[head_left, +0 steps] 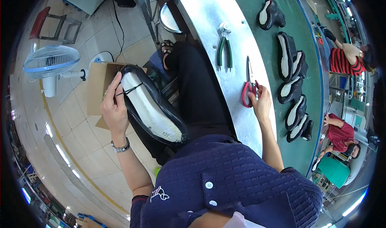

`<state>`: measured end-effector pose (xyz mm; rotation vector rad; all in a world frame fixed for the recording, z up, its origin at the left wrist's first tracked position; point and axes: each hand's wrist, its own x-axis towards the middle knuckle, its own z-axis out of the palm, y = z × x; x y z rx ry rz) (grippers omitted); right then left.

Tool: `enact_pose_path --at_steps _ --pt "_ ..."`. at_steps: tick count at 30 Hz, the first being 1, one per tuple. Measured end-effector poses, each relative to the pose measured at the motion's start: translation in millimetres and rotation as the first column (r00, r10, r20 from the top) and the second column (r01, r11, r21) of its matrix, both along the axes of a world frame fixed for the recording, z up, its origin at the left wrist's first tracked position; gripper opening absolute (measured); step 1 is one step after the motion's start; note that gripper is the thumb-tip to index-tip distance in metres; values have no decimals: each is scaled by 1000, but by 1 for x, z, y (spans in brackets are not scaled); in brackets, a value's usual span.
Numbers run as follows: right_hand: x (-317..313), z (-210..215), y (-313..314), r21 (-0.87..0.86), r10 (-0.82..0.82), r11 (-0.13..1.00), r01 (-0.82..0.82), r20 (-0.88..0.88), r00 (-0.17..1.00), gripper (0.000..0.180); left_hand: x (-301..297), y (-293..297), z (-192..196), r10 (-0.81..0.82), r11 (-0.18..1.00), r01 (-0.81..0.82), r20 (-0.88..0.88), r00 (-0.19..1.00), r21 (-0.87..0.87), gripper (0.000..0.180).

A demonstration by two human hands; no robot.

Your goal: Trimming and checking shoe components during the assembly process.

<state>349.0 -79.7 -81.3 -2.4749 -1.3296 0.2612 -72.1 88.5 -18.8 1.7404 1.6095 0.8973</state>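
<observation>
My left hand (114, 110) grips the toe end of a black shoe upper (164, 96), its whitish underside (146, 107) turned up. The shoe rests across my lap, and a black cord (130, 89) crosses the underside near my fingers. On the metal bench to the right, my right hand (261, 103) has its fingers closed at the handles of red-handled scissors (245, 94). The scissor blades point away from me. Farther up the bench lie green-handled pincers (224, 47), apart from both hands.
Several black shoe uppers with white undersides (284, 57) stand on the green conveyor belt (263, 43) beyond the bench. Left on the floor are a cardboard box (95, 87), a blue-rimmed fan (52, 63) and a red stool (40, 22). Two people (339, 133) sit across the belt.
</observation>
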Motion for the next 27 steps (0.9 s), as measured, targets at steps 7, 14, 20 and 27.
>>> enact_pose_path --at_steps 7,14,20,27 --pt "-23 32 0 -210 -250 966 150 -905 343 35 13 1 4 132 980 -123 50 990 -156 36" --pt "-132 120 64 -119 -271 834 -539 -939 -212 76 45 -30 8 161 962 -184 122 979 203 37" --pt "-164 125 81 -170 -325 760 -628 -936 -140 70 52 -29 4 328 916 -347 123 937 202 11" --pt "-193 106 81 -159 -211 828 -538 -977 -37 60 57 -28 -1 329 881 -334 71 941 335 8"
